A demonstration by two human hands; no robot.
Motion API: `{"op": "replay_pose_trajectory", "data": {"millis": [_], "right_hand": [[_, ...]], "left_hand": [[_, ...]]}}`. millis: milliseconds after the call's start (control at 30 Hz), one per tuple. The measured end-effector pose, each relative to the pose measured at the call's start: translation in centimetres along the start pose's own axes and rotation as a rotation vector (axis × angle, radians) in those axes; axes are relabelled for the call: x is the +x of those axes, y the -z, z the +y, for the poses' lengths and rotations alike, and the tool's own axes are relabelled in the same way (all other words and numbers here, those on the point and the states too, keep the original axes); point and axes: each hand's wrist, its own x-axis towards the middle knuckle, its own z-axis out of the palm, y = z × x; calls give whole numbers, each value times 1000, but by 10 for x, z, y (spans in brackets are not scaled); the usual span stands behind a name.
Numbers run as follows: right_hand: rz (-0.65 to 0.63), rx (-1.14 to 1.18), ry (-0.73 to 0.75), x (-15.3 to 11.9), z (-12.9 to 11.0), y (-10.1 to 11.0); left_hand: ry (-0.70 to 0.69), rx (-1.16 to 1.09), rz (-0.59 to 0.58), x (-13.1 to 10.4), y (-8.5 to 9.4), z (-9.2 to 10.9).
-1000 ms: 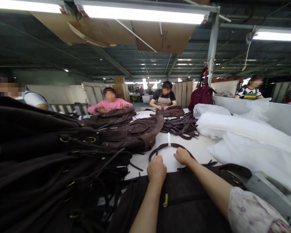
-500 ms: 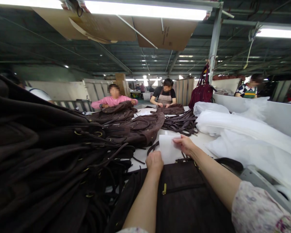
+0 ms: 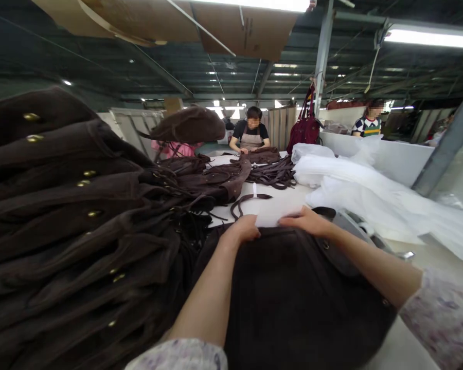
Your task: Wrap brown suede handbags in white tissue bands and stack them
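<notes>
- Possibly, the sheet (image 3: 274,211) creases or slips if drawn unevenly over the top edge of the bag (image 3: 293,298), lower centre.
- The pile (image 3: 111,200), at left, might slump if the left forearm (image 3: 206,298) nudges it.
- Left hand (image 3: 246,228): fingers curled beside the sheet; grip unclear.
- Right hand (image 3: 303,221): fingers extended leftward at the sheet's right side; pinch cannot be confirmed.

Dark bag (image 3: 293,303) cut off at bottom; left fingers (image 3: 254,234) partly hidden, perhaps curled; pink-clad person (image 3: 179,149) mostly hidden.
</notes>
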Motion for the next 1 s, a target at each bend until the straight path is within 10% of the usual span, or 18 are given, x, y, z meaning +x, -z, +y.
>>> {"op": "replay_pose_trajectory", "data": {"millis": [200,367,600,833,1000], "right_hand": [[-198,-488,154,-97,6,-34],[-348,-757,192,-127,8,-58],[-454,-811,39,-167,-35,-28],[-415,-895,-27,-203,-36,-9],[-343,-1055,49,-199,-38,-19]], "left_hand": [[-152,64,-111,-73,-22,34],[-235,137,-177,-112,-44,49],[-201,124,-166,-169,-51,71],[-21,159,70,-222,-69,73],[-50,173,368,-211,-89,78]]}}
